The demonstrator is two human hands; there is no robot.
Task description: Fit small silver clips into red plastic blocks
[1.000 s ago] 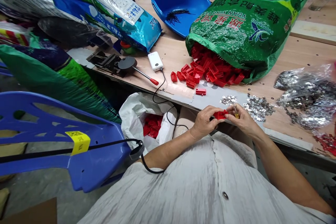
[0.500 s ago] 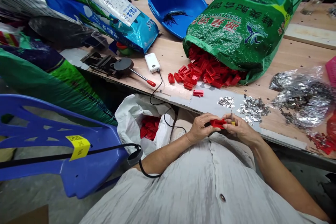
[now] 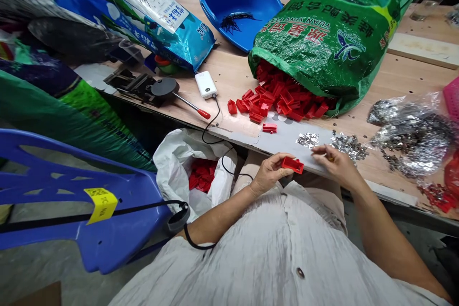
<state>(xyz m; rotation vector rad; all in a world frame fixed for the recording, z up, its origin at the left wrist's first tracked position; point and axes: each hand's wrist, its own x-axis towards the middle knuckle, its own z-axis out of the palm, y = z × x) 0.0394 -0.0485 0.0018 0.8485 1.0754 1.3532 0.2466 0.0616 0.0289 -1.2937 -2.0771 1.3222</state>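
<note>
Between the thumb and fingers of my left hand [image 3: 269,172] is a small red plastic housing [image 3: 292,165], its hollow side turned up above my lap. My right hand [image 3: 337,165] is over the table edge, close to a small pile of shiny metal plates [image 3: 307,140]. A short yellow-handled tool [image 3: 330,158] lies in its curled fingers, mostly hidden; thumb and index finger reach toward the plates. I cannot tell if the fingertips hold a plate. A darker pile of metal clips [image 3: 349,147] is just beyond this hand. One loose red housing [image 3: 269,128] sits on the grey sheet.
More red housings spill from a green sack [image 3: 322,33]. Behind are a blue basin [image 3: 240,5] and a blue bag [image 3: 172,19]. A lever press [image 3: 143,87] and white power bank [image 3: 206,84] stand left. Below, a white sack [image 3: 175,153] holds red pieces, beside a blue chair [image 3: 118,215].
My right hand has moved away from the red housing, right and up toward the metal plates, the tool now tucked in its fingers. My left hand has tilted the housing.
</note>
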